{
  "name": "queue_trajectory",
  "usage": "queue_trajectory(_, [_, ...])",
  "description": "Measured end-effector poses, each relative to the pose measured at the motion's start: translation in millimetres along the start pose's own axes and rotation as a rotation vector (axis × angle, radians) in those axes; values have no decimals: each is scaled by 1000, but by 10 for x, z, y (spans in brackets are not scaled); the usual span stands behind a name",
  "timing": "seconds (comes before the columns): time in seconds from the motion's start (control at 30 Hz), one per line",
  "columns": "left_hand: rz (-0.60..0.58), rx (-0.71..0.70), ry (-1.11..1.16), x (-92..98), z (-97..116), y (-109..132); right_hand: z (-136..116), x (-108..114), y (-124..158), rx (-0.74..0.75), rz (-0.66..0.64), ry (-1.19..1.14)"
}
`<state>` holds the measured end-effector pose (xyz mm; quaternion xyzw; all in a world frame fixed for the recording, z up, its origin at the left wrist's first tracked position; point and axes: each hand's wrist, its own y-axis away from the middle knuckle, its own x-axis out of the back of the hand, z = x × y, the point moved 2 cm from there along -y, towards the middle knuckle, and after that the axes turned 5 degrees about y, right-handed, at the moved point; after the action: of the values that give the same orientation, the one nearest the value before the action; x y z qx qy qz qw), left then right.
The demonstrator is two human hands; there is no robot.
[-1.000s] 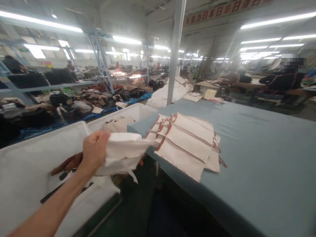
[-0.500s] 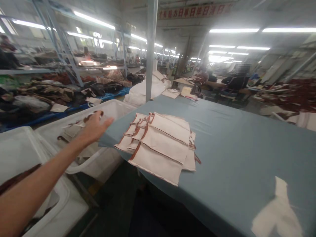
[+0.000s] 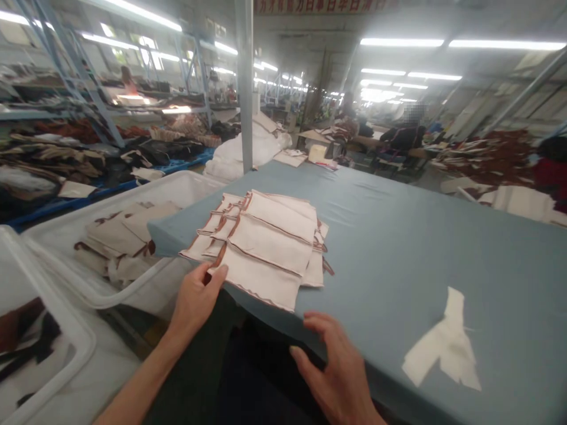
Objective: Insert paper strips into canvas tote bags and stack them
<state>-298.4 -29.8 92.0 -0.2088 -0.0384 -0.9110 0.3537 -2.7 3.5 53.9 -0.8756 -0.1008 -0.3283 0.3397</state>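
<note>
Cream fabric panels with brown edging (image 3: pixel 266 274) lie overlapped in a stack on the blue-grey table cover (image 3: pixel 390 242), close to its front edge. My left hand (image 3: pixel 197 298) is closed on the near left corner of the front panel, thumb on top and fingers at the edge. To the right, my right hand (image 3: pixel 334 363) is held over the table's front edge, its fingers apart and holding nothing, a little short of the panel's near right corner. Loose cream fabric scraps (image 3: pixel 447 345) lie further right on the cover.
A white plastic bin (image 3: pixel 110 295) with similar cream pieces stands left of the table, and another white bin (image 3: pixel 82 354) is nearer. A metal post (image 3: pixel 247 88) rises at the table's far left. Papers (image 3: pixel 290 157) lie at the far edge; a person (image 3: pixel 403 139) sits beyond.
My left hand has come from over the white bin to the front panel's corner and closed on it. My right hand has entered the view. The camera has turned slightly right.
</note>
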Motion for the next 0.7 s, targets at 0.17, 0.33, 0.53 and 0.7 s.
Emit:
queue_trajectory(0.17, [-161,-190,113,-212,664,107,-203,-202,-793,41,29,-147])
queue_trajectory(0.33, [-253,-409,42,-550,850,250,96,-222,-1208,-259,61,-317])
queue_trajectory(0.53, [-127,-486,-285,-871,422,-73,372,577,-1109,-469,259,-292])
queue_trajectory(0.7, [-87,-530,-437,-972,365,-220,265,1492,-536,-738,148,-404])
